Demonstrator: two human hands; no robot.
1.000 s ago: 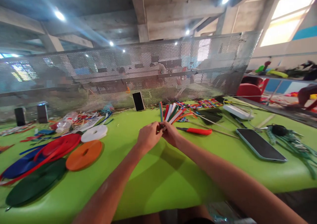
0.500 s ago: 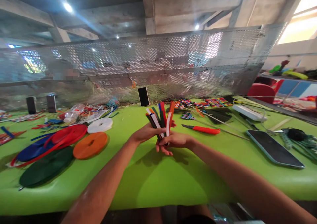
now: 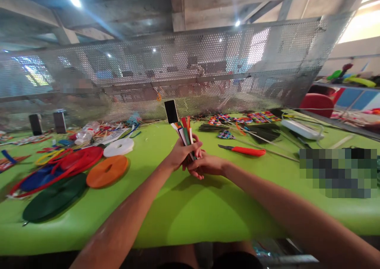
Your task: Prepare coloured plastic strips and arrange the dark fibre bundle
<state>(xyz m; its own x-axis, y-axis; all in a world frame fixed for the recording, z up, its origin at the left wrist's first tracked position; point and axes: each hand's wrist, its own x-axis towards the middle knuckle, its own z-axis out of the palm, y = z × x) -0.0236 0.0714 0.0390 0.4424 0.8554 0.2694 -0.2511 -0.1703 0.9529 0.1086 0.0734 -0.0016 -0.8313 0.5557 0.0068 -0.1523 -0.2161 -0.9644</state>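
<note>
A bundle of flat coloured strips (image 3: 185,136), in white, green, red, orange and dark tones, stands upright between my hands above the green table. My left hand (image 3: 181,153) is wrapped round the strips from the left, its thumb lying across their front. From the right, my right hand (image 3: 204,164) closes on the lower end of the same bundle, with some fingers showing below it. The two hands touch, and the lower tips of the strips are hidden by the fingers.
Rolls of orange (image 3: 107,171), white (image 3: 118,147), dark green (image 3: 55,197), red and blue strip lie left. An orange-handled knife (image 3: 247,151) lies right. Behind stand a phone (image 3: 171,111), woven pieces (image 3: 263,117) and a perforated metal screen (image 3: 190,75). A white power strip (image 3: 302,129) is farther right.
The strips, fanned out before, are now bunched closer together and sit lower in my grip. My left hand has moved slightly right, closer round them. The view has shifted slightly.
</note>
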